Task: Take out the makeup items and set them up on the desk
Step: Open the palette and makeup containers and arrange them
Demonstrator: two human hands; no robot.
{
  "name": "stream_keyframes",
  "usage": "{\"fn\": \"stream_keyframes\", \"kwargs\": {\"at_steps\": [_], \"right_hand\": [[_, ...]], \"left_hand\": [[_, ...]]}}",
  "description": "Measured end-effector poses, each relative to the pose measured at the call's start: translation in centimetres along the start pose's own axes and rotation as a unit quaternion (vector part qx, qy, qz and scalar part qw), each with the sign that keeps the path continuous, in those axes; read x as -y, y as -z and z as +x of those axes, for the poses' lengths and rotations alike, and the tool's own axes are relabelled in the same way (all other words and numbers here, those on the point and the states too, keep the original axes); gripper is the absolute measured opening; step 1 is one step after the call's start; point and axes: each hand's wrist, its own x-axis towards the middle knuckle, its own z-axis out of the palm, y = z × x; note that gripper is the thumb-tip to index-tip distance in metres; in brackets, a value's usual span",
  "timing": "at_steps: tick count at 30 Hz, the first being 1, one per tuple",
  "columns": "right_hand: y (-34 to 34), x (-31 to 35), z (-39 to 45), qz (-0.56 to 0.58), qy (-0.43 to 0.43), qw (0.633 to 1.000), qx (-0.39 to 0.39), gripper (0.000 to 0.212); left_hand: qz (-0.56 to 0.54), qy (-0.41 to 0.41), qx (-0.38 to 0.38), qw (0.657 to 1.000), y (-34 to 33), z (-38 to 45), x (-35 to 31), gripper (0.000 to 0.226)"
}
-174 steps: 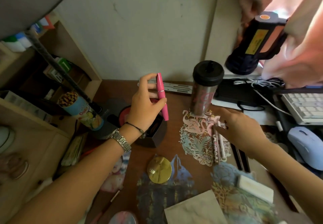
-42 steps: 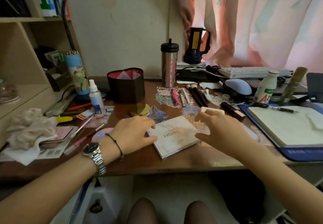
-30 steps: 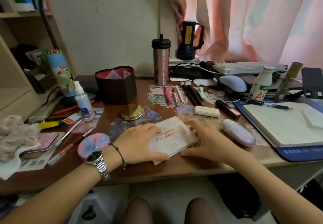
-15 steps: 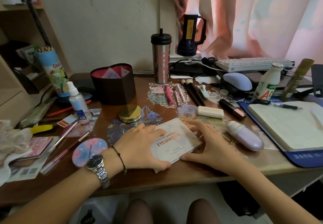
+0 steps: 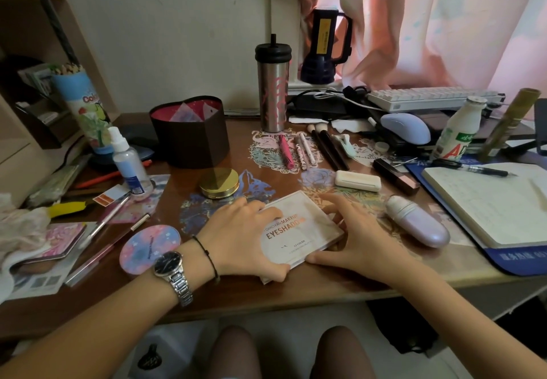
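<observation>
Both my hands frame the flat, pale marbled cardboard eyeshadow palette lying at six o'clock on the brown wooden desk. My left hand lies spread over its near left corner, thumb hooked under the front edge; my right hand rests open against its right side, fingers splayed, pinching nothing.

Most of the job looks done: the pink mascara tube, pale patterned pencils and black-handled brushes lie in a row at twelve o'clock, the round gold compact at eleven, the white oblong case and dark lipstick tube at one, the lilac capsule-shaped bottle at three. What remains, I judge, is squaring the palette and checking the dark brown heart-shaped box, whose inside I cannot see.

Against half a second ago, little differs: my hands have kept their places and the palette has barely shifted.
</observation>
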Motion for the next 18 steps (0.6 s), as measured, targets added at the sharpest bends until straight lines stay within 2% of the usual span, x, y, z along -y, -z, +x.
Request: {"fn": "stream_keyframes", "kwargs": {"at_steps": [6,13,18], "right_hand": [[-0.1,0.0,0.0,0.0,-0.005,1.0,0.004,0.099],[0.2,0.4,-0.1,0.033,-0.02,0.999,0.013,0.106],[0.4,0.8,-0.1,0.055,-0.036,0.998,0.005,0.123]], "left_hand": [[-0.036,0.005,-0.002,0.999,0.7,0.4,0.5,0.088],[-0.03,-0.009,0.063,0.998,2.1,0.9,1.0,0.085],[-0.083,-0.04,0.01,0.996,3.1,0.4,0.9,0.059]]}}
